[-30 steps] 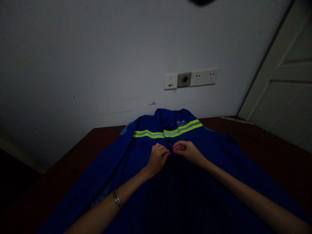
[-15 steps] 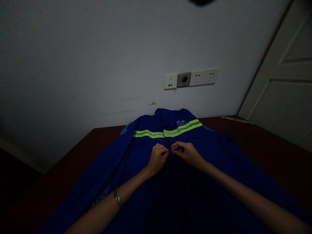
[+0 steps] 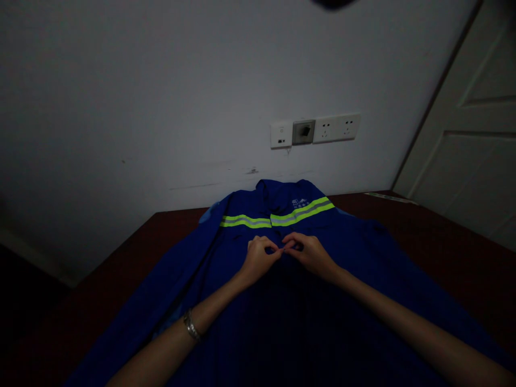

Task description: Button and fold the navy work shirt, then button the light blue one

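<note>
A blue work jacket (image 3: 346, 252) lies spread out with its collar toward the wall. A yellow-green and grey reflective stripe (image 3: 300, 214) crosses its chest, and a small white print (image 3: 299, 203) shows above the stripe on the right. Just below the stripe, at the front opening, my left hand (image 3: 260, 258) pinches the jacket's edge between thumb and finger. My right hand (image 3: 308, 255) pinches the cloth from the other side, its fingertips almost touching the left ones. What exactly sits between the fingertips is too small and dark to make out. A bracelet (image 3: 191, 325) circles my left wrist.
The jacket rests on a dark red-brown tabletop (image 3: 169, 221) that meets a pale wall (image 3: 193, 97). Sockets and a switch (image 3: 314, 131) are set in the wall. A white panelled door (image 3: 475, 161) stands at the right. A thin strip (image 3: 389, 198) lies near the table's back edge.
My left hand has shifted slightly to the right, its thumb and fingertip closer to the right fingertips. My right hand and the jacket have hardly moved.
</note>
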`<state>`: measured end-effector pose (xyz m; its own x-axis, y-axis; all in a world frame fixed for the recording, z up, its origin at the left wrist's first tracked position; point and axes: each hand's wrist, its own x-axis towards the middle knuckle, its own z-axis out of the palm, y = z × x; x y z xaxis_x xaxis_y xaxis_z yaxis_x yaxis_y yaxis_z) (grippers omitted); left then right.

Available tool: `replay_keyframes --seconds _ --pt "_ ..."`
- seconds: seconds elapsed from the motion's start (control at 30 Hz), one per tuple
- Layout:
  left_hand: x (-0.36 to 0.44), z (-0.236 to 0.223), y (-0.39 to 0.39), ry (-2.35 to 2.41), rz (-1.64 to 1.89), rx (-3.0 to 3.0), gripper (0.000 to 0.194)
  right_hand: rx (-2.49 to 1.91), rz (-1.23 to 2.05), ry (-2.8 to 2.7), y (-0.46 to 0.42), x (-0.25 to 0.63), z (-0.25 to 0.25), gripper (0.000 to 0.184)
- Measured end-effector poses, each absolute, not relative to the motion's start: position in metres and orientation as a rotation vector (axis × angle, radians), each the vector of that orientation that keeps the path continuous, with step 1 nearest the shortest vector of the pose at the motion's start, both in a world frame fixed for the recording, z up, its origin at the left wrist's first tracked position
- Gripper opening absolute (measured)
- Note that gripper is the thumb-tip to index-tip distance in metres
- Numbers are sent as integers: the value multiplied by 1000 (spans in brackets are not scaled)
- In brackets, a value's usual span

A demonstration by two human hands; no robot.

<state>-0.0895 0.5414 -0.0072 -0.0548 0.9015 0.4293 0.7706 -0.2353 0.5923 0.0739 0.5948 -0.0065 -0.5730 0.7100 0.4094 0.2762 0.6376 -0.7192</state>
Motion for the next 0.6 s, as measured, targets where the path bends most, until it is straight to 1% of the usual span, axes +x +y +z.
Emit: replay_keyframes --seconds 0.17,0.4,0.6 --pt "-90 -13 546 1779 1153 1944 12 -794 844 -2130 594 74 -3 16" --pt "-95 -16 550 1734 1128 1886 12 -796 1027 -2000 600 74 -9 17" --pt "-94 -14 547 1786 1020 1935 13 -867 1276 -1788 602 71 -14 22"
